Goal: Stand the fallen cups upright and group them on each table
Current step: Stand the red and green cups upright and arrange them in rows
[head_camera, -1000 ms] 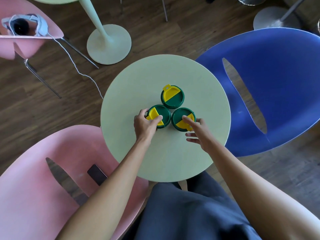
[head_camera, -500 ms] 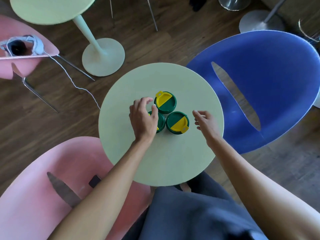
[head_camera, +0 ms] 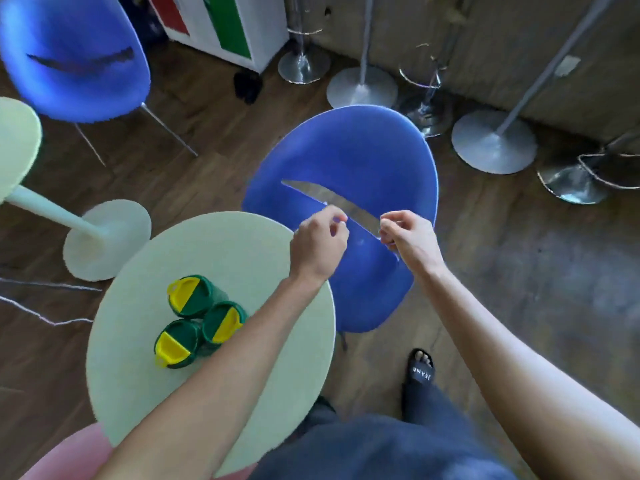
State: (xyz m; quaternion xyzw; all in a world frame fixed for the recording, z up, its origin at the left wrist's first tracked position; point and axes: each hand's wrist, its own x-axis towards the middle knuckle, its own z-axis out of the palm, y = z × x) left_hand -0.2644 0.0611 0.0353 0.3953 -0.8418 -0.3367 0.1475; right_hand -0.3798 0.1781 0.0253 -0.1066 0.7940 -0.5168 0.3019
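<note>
Three green cups with green-and-yellow lids stand upright, touching in a tight cluster: a far cup (head_camera: 192,295), a right cup (head_camera: 223,321) and a near cup (head_camera: 175,344). They sit on the round pale green table (head_camera: 145,254). My left hand (head_camera: 320,239) is raised past the table's far right edge, fingers curled with nothing in it. My right hand (head_camera: 407,235) hovers beside it over the blue chair (head_camera: 349,150), fingers also loosely curled and empty. Both hands are well away from the cups.
A second pale green table (head_camera: 15,147) with a round foot (head_camera: 107,239) stands at the left. Another blue chair (head_camera: 74,53) is at top left, a pink chair (head_camera: 65,455) at the bottom left. Metal stand bases (head_camera: 493,142) line the back. A white cord (head_camera: 45,315) lies on the floor.
Both hands have left the cups and lifted up and to the right, over the blue chair. My view has swung to the right, so the table with the grouped cups now sits lower left.
</note>
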